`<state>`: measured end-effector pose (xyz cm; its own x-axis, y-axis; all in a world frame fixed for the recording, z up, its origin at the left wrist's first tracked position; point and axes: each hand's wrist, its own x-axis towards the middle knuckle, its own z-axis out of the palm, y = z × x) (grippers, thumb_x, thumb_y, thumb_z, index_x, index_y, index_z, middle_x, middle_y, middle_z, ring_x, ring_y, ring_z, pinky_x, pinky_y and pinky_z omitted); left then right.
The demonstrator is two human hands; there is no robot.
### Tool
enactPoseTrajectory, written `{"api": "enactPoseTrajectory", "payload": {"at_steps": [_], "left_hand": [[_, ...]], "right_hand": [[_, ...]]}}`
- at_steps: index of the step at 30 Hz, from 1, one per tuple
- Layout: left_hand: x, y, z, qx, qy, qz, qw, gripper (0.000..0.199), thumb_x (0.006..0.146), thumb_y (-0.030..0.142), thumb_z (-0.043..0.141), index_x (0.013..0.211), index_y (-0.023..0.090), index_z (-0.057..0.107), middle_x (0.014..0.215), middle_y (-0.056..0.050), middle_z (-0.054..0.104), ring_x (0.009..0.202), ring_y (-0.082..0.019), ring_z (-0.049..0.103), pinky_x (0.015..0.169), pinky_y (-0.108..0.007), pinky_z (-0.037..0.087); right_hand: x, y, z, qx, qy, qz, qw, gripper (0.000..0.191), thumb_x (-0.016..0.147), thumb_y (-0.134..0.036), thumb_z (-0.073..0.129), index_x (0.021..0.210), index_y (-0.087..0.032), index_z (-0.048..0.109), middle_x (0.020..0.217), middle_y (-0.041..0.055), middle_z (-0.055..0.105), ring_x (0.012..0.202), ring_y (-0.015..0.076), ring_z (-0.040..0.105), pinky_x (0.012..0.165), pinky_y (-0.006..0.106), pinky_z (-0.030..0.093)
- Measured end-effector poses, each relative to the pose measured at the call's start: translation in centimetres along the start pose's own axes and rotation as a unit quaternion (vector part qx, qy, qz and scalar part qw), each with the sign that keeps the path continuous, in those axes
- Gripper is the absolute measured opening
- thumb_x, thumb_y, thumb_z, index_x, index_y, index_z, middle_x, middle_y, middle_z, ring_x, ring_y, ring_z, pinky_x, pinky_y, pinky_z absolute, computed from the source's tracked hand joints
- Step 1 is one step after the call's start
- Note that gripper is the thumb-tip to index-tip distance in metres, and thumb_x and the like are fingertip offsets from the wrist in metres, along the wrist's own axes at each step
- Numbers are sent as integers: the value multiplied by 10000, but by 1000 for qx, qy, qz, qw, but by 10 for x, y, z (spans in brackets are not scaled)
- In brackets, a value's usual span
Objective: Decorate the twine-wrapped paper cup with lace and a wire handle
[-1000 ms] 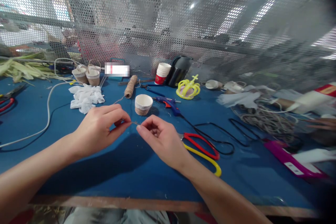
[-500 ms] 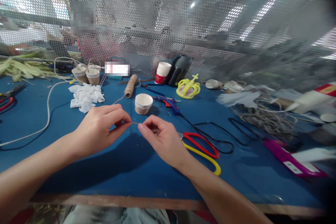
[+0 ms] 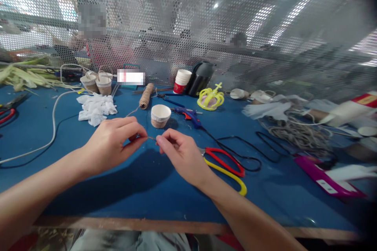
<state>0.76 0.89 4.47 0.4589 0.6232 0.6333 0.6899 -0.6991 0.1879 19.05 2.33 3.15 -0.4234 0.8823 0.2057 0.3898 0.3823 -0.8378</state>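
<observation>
Between my two hands runs a short stretch of thin brown twine point(image 3: 151, 138). My left hand point(image 3: 114, 141) pinches it between thumb and fingers, and my right hand point(image 3: 179, 151) pinches it a little further along. Behind the left hand the strand leads back to a roll of twine point(image 3: 146, 97) lying on the table. A small cup with a white inside and a brown covered base point(image 3: 160, 117) stands upright just beyond my fingers. Scissors with red and yellow handles point(image 3: 225, 161) lie beside my right wrist, their blades mostly hidden by that hand.
A blue glue gun point(image 3: 191, 117) with a black cord lies right of the cup. Behind are a yellow crown-shaped piece point(image 3: 210, 98), paper cups point(image 3: 182, 82) and a dark kettle point(image 3: 202, 78). White cloth point(image 3: 97, 108) lies left; a purple power strip point(image 3: 326, 178) lies right.
My right fingertips have shifted slightly and turned a little on the twine. The left hand holds almost the same place, and the objects on the table stay put.
</observation>
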Motion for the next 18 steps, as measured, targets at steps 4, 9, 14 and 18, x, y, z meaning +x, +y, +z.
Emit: {"api": "enactPoseTrajectory", "payload": {"at_steps": [4,9,14,18], "left_hand": [[0,0,0,-3,-3,1,1000,110,787,165,486,732,146,580,608,-2,574,521,-72,501,483,-171,378],[1,1,-1,-2,-5,6,1000,99,784,159,494,736,144,579,605,1,570,525,-71,498,485,-168,378],[1,1,0,2,-7,2,1000,121,793,175,479,730,147,579,603,0,569,524,-72,500,480,-168,377],[0,0,0,1,-4,0,1000,118,790,175,483,731,146,582,605,-3,571,526,-74,502,484,-173,380]], "right_hand": [[0,1,1,7,1,4,1000,258,817,-353,450,644,-166,490,559,-19,485,508,83,426,473,203,340],[0,0,1,25,-2,12,1000,246,803,-341,473,634,-163,480,559,-26,458,508,79,407,470,199,336],[0,-1,1,38,0,15,999,237,788,-329,495,620,-163,470,552,-36,427,501,72,384,459,190,328],[-1,-2,0,42,-6,14,999,242,787,-335,495,618,-164,469,547,-37,421,498,72,376,455,191,325]]}}
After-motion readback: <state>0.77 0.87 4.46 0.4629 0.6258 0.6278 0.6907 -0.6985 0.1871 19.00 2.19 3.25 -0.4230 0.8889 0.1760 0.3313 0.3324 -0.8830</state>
